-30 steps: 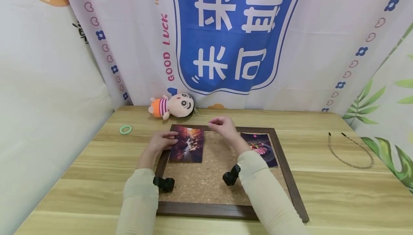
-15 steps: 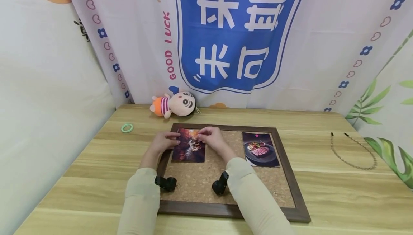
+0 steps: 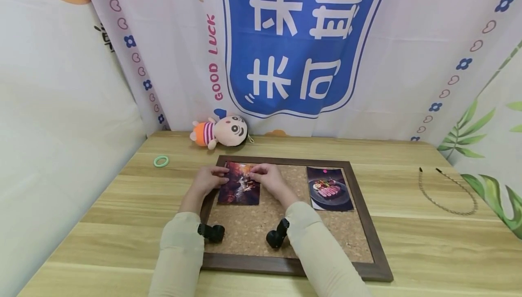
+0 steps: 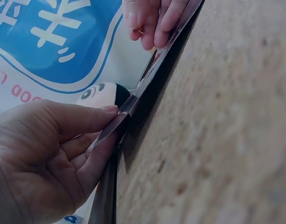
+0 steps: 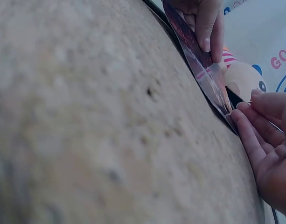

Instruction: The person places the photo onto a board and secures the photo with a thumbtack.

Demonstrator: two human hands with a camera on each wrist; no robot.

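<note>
A dark photo (image 3: 239, 192) with orange-red trees and a pale stream lies at the upper left of a brown-framed cork board (image 3: 248, 238). My left hand (image 3: 207, 182) pinches its left edge, thumb above and fingers beneath, as the left wrist view shows. At the photo's upper right, my right hand (image 3: 269, 180) pinches a small pin (image 5: 249, 101) whose thin metal point shows between thumb and fingertips; its head is hidden. Those fingertips are right at the photo's surface. In the left wrist view, the photo (image 4: 120, 122) bows up from the cork along the held edge.
A second photo (image 3: 329, 193), of sliced meat on a plate, sits at the board's upper right with a pink pin (image 3: 325, 171) at its top. Behind the board lies a plush doll (image 3: 220, 133). A green ring (image 3: 161, 161) is to the left, a thin braided band (image 3: 444, 211) to the right.
My right hand has come down leftward from above the board's top edge to the photo's upper right, uncovering the meat photo. The left hand has stayed at the photo's left edge.
</note>
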